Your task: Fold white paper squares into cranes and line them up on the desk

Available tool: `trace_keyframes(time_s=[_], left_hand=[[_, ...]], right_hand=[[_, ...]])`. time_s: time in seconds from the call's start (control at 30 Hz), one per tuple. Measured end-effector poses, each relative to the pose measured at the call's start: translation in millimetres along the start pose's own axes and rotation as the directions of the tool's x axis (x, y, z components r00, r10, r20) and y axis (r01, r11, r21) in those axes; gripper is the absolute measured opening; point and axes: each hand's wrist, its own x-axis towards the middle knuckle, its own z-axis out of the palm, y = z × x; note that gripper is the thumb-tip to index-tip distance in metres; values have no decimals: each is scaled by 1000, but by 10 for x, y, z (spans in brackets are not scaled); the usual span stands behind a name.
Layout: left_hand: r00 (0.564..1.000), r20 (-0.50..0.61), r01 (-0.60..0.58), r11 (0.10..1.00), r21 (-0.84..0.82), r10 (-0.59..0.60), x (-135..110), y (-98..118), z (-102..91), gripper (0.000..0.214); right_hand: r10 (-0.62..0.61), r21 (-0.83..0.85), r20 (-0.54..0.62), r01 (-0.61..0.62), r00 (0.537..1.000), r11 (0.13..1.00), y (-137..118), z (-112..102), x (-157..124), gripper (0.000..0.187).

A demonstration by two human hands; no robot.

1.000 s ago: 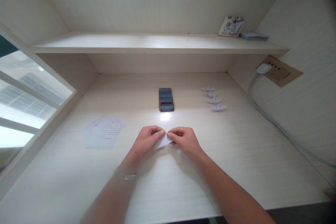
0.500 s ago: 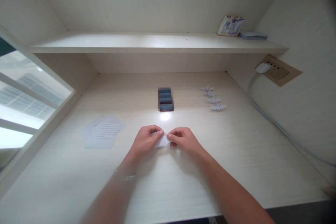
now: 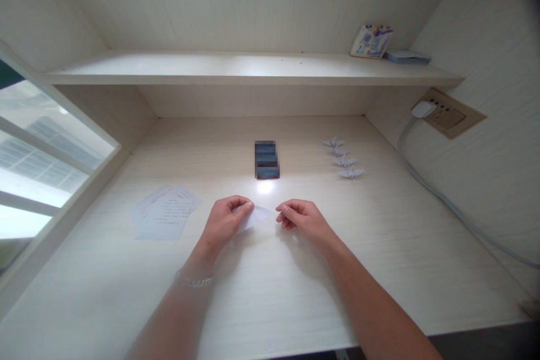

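Note:
A small folded white piece of paper (image 3: pixel 256 215) is pinched between the thumb and fingers of my left hand (image 3: pixel 230 218). Its pointed end sticks out to the right, and the rest is hidden behind the hand. My right hand (image 3: pixel 297 215) hovers just right of that tip, apart from it, with loosely bent fingers and nothing visible between them. Several folded paper cranes (image 3: pixel 350 172) stand in a row at the back right. At the left lie overlapping paper sheets (image 3: pixel 166 216) with printed lines.
A dark, pixelated phone-like rectangle (image 3: pixel 266 160) lies beyond my hands. On the shelf (image 3: pixel 211 64) are a colourful packet (image 3: pixel 371 41) and a flat stack (image 3: pixel 407 57). A grey cable (image 3: pixel 447 202) runs down from the wall socket (image 3: pixel 453 115) along the right side.
My right hand has let go of the folded paper and moved slightly right. My left hand has shifted left with the paper, whose pointed end now shows.

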Motion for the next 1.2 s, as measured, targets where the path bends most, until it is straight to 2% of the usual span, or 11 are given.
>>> trace_keyframes(time_s=[0.13,0.33,0.57,0.8,1.03,1.2], left_hand=[[999,37,-1,1000,-11,1,-16,13,74,28],[997,76,-31,1000,1,31,-33,16,125,26],[982,172,-85,995,54,75,-64,80,200,24],[969,190,-182,975,131,155,-103,115,221,20],[990,104,-101,990,100,90,-52,47,138,21],[992,106,-71,995,69,63,-56,30,101,23]], right_hand=[[-25,-96,46,29,999,995,-31,87,-33,27],[-68,-226,32,73,997,971,-50,70,-71,20],[-106,-283,26,109,994,953,2,133,-55,17],[-157,-356,26,156,987,921,-71,159,-76,15],[-79,-332,29,85,996,939,-71,54,-80,12],[-69,-294,56,82,996,952,-60,-11,-92,13]])
